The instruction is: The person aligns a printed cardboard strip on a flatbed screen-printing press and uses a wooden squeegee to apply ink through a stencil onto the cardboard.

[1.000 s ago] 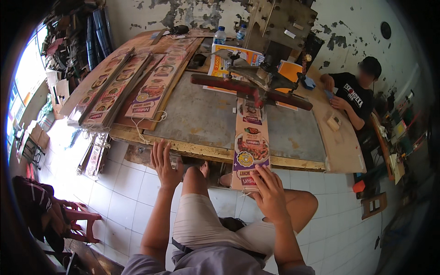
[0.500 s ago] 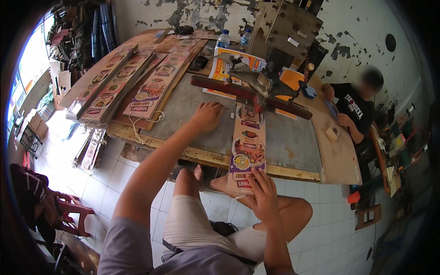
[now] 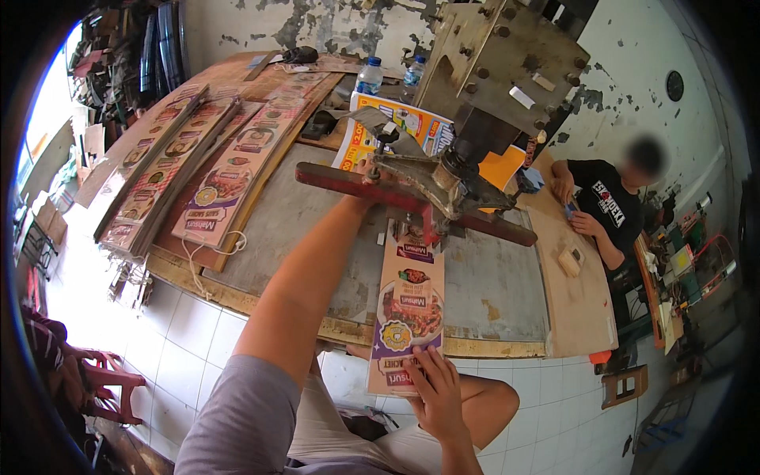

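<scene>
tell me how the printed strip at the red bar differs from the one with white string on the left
Touch: the right hand has fingers on the bar strip; no hand touches the stringed strip.
Place: the bar strip reaches the red bar and overhangs the table edge; the stringed strip lies away from the bar, short of that edge.
Shared: both are pinkish, with purple and a round yellow badge near one end.

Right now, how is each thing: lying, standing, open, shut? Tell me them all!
Printed strip: lying flat, its near end past the edge of the table
Red bar: over the strip; touching or not, I can't tell
Left hand: mostly hidden behind the bar
Right hand: fingers on the strip's near end
Water bottles: upright, capped
Strip stacks: lying down
Wall: paint peeling
</scene>
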Demonstrator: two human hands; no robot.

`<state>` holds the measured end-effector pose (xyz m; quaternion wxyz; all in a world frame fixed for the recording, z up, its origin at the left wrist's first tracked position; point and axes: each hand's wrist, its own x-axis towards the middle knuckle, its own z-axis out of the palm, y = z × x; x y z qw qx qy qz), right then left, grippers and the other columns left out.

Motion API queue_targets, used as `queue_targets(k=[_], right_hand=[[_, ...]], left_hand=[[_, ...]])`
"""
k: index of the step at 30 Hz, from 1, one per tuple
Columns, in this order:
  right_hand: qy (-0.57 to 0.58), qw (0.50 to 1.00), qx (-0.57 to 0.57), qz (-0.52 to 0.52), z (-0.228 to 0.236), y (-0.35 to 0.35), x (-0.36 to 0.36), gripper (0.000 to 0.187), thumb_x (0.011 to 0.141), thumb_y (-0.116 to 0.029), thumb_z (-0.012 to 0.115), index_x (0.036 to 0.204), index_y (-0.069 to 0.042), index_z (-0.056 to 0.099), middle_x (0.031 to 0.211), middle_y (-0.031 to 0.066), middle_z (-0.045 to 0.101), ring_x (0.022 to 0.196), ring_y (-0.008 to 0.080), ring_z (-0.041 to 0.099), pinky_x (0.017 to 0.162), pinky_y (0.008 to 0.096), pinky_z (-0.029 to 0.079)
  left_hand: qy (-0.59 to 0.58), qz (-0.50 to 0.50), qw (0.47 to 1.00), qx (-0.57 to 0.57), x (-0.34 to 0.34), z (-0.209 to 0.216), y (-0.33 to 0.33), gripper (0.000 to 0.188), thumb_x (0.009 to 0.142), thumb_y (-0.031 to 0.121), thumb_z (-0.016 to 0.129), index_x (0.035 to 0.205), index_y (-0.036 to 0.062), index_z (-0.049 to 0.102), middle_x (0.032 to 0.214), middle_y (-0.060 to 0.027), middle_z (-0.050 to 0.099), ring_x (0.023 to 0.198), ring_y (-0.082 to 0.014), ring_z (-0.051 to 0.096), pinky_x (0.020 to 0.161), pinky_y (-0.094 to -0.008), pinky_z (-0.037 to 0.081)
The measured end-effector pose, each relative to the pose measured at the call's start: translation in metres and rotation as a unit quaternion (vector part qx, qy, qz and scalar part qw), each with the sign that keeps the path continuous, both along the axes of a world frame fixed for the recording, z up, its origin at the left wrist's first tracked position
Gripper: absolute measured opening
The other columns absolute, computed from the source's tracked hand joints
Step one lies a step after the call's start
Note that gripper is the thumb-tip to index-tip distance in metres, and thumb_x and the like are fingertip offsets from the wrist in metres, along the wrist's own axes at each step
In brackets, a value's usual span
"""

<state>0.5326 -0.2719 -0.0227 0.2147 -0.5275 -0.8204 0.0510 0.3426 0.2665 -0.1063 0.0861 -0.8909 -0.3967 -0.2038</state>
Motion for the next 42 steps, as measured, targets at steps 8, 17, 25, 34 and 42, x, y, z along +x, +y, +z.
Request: queue_targets(k=[8, 17, 25, 34, 42], right_hand=[[0.005, 1.000, -0.031, 0.002, 0.007, 0.006, 0.008, 0.074, 0.084, -0.014, 0.081, 0.155, -0.018, 0.060, 0.163, 0.0048, 0.055, 0.152, 0.0332, 0.048, 0.122, 0.0549, 0.036], [-0.035, 0.998, -0.057, -0.005, 0.028, 0.021, 0.010, 0.071, 0.086, -0.014, 0.079, 0.155, -0.018, 0.059, 0.165, 0.0050, 0.053, 0.154, 0.0311, 0.048, 0.124, 0.0556, 0.033], [-0.060, 0.997, -0.044, -0.008, 0.028, 0.042, 0.006, 0.074, 0.088, -0.021, 0.079, 0.157, -0.016, 0.056, 0.168, 0.0054, 0.049, 0.156, 0.0311, 0.044, 0.125, 0.0571, 0.033], [-0.048, 0.998, -0.026, -0.009, 0.021, 0.070, 0.010, 0.080, 0.092, -0.039, 0.082, 0.159, -0.009, 0.052, 0.170, 0.0075, 0.047, 0.158, 0.0323, 0.041, 0.127, 0.0585, 0.030], [-0.028, 0.998, -0.048, -0.002, 0.028, 0.073, 0.008, 0.081, 0.092, -0.035, 0.081, 0.161, -0.007, 0.049, 0.172, 0.0097, 0.044, 0.158, 0.0359, 0.039, 0.128, 0.0575, 0.030]], left_hand=[[-0.015, -0.026, 0.999, -0.009, 0.005, -0.003, 0.016, 0.041, 0.104, 0.027, 0.052, 0.141, 0.0149, 0.064, 0.134, -0.0165, 0.068, 0.132, -0.0370, 0.058, 0.118, -0.0559, 0.040], [-0.017, -0.005, 1.000, -0.012, -0.014, -0.001, 0.025, 0.039, 0.104, 0.027, 0.053, 0.138, 0.0121, 0.064, 0.132, -0.0184, 0.068, 0.128, -0.0384, 0.060, 0.115, -0.0559, 0.042], [-0.019, 0.009, 1.000, -0.016, -0.019, 0.008, 0.029, 0.038, 0.104, 0.027, 0.053, 0.135, 0.0097, 0.064, 0.129, -0.0202, 0.067, 0.124, -0.0397, 0.060, 0.112, -0.0559, 0.043], [-0.026, 0.006, 1.000, -0.010, -0.012, 0.009, 0.024, 0.036, 0.104, 0.027, 0.053, 0.132, 0.0069, 0.064, 0.127, -0.0222, 0.067, 0.120, -0.0411, 0.061, 0.108, -0.0559, 0.045], [-0.032, 0.007, 0.999, -0.002, -0.014, 0.004, 0.011, 0.036, 0.104, 0.027, 0.053, 0.129, 0.0044, 0.064, 0.124, -0.0239, 0.066, 0.116, -0.0424, 0.062, 0.105, -0.0560, 0.047]])
